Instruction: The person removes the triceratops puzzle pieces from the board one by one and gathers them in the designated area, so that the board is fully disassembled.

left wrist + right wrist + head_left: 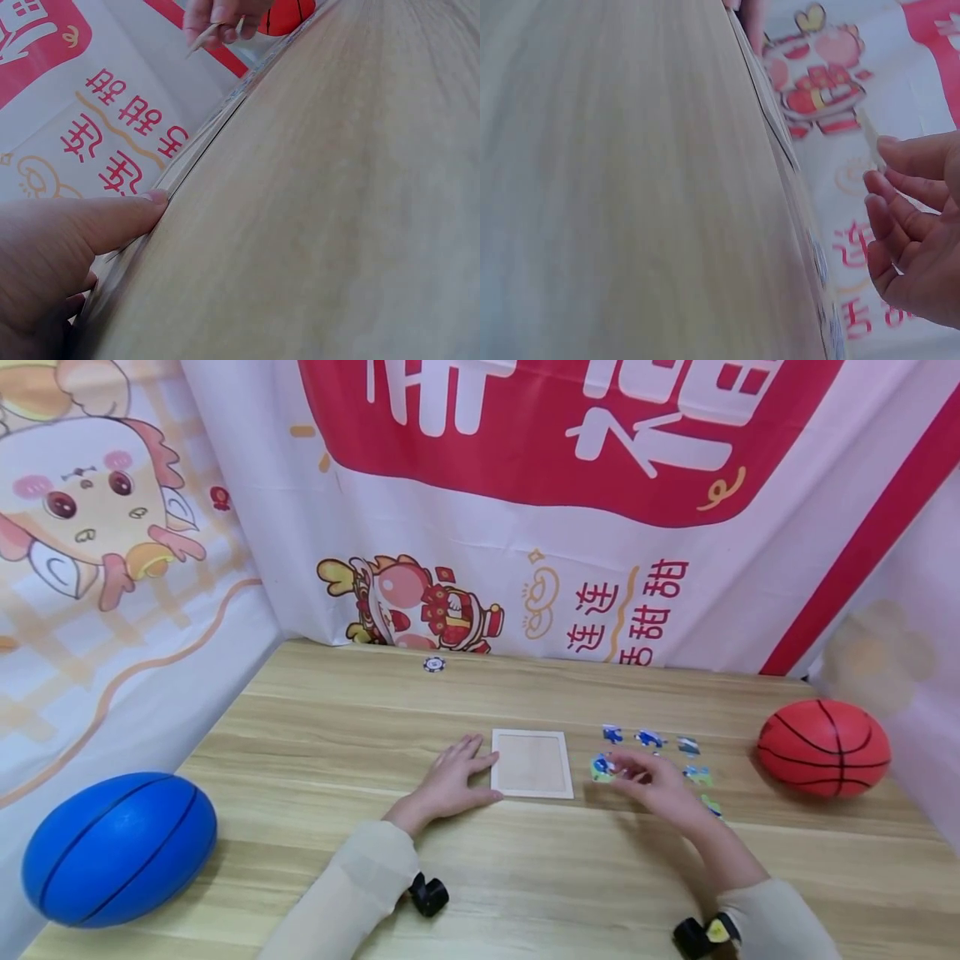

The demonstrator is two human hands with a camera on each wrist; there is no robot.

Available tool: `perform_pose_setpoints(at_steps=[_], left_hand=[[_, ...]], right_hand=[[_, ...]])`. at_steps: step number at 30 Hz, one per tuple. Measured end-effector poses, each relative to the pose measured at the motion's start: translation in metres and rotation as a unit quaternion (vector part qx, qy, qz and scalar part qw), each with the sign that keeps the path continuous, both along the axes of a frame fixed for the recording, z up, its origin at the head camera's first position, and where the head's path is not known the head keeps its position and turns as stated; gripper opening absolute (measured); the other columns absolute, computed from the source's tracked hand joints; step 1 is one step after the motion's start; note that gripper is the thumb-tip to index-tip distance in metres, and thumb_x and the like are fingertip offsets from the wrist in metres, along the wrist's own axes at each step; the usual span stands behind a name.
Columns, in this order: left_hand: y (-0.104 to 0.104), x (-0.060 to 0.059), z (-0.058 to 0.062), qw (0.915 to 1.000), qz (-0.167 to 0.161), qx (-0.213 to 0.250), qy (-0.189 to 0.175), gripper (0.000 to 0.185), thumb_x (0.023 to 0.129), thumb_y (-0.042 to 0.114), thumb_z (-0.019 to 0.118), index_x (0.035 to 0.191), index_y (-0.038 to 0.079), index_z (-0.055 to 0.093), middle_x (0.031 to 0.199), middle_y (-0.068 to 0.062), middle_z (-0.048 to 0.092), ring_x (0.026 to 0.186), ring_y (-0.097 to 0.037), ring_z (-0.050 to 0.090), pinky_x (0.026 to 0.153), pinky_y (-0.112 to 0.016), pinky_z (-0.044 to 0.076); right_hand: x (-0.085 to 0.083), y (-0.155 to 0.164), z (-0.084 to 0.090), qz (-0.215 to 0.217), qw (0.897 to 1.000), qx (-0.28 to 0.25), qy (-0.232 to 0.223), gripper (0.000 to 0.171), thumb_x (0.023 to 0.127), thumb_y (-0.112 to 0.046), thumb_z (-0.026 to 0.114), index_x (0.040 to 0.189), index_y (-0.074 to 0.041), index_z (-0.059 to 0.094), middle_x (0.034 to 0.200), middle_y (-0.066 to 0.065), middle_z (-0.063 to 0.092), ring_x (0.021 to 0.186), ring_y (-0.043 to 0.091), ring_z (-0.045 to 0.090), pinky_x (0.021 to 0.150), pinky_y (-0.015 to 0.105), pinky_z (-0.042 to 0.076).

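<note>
A square wooden puzzle frame with a pale border lies flat on the table. My left hand rests at its left side, thumb and fingertips touching the edge; the left wrist view shows the thumb against the frame's side. Just right of the frame, my right hand pinches a blue and green jigsaw piece between thumb and fingers, raised above the table. In the right wrist view that piece appears edge-on. Beyond and beside the right hand lie several loose jigsaw pieces, some partly hidden by it.
A blue ball sits at the table's left, a red ball at the right. Near the back edge lies a small round chip. Printed cloth hangs behind the wooden table.
</note>
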State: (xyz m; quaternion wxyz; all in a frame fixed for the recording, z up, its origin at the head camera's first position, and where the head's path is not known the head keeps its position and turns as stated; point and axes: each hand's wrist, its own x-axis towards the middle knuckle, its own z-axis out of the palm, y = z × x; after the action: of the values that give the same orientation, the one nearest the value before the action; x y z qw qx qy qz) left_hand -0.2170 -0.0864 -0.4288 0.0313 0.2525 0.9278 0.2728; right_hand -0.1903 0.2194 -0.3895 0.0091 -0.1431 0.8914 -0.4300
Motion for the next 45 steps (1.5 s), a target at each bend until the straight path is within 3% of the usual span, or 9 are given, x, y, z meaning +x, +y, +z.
perform_pose_setpoints(at_steps=[8, 14, 23, 37, 45], left_hand=[[0.002, 0.002, 0.003, 1.0, -0.001, 0.004, -0.004, 0.064, 0.076, 0.045, 0.059, 0.129, 0.013, 0.042, 0.14, -0.016, 0.017, 0.127, -0.029, 0.009, 0.1, -0.046, 0.007], [0.002, 0.002, 0.004, 0.9999, 0.0, 0.005, -0.009, 0.065, 0.076, 0.045, 0.059, 0.129, 0.014, 0.04, 0.14, -0.015, 0.015, 0.127, -0.029, 0.008, 0.1, -0.045, 0.005], [0.0, 0.001, 0.005, 0.9999, 0.001, 0.008, -0.008, 0.065, 0.076, 0.046, 0.059, 0.129, 0.014, 0.041, 0.14, -0.015, 0.015, 0.127, -0.029, 0.008, 0.1, -0.045, 0.005], [0.002, 0.0, 0.004, 0.9999, 0.002, 0.008, -0.01, 0.065, 0.076, 0.047, 0.059, 0.129, 0.014, 0.041, 0.14, -0.015, 0.015, 0.127, -0.028, 0.008, 0.1, -0.045, 0.005], [0.0, 0.001, 0.002, 0.9999, -0.003, 0.014, -0.003, 0.063, 0.077, 0.044, 0.059, 0.128, 0.012, 0.043, 0.139, -0.017, 0.018, 0.127, -0.03, 0.01, 0.099, -0.046, 0.007]], right_hand=[[0.009, 0.034, -0.011, -0.01, 0.999, 0.012, -0.035, 0.03, 0.08, -0.007, 0.06, 0.109, -0.002, 0.056, 0.091, 0.007, 0.056, 0.082, 0.021, 0.05, 0.07, 0.033, 0.042], [0.01, 0.04, -0.024, -0.015, 1.0, 0.02, -0.013, 0.032, 0.077, -0.009, 0.064, 0.107, -0.002, 0.059, 0.093, 0.007, 0.058, 0.086, 0.022, 0.051, 0.073, 0.035, 0.041], [0.006, 0.041, -0.031, -0.021, 0.999, 0.045, 0.016, 0.027, 0.076, -0.007, 0.065, 0.103, -0.005, 0.062, 0.102, 0.012, 0.057, 0.097, 0.03, 0.048, 0.084, 0.049, 0.033], [0.005, 0.039, -0.034, -0.039, 0.996, 0.082, 0.019, 0.029, 0.076, -0.007, 0.065, 0.105, -0.005, 0.061, 0.095, 0.007, 0.056, 0.09, 0.025, 0.049, 0.079, 0.044, 0.037], [0.006, 0.033, -0.025, -0.045, 0.996, 0.06, -0.039, 0.034, 0.077, -0.013, 0.065, 0.109, -0.003, 0.058, 0.097, 0.009, 0.052, 0.09, 0.025, 0.046, 0.078, 0.042, 0.037]])
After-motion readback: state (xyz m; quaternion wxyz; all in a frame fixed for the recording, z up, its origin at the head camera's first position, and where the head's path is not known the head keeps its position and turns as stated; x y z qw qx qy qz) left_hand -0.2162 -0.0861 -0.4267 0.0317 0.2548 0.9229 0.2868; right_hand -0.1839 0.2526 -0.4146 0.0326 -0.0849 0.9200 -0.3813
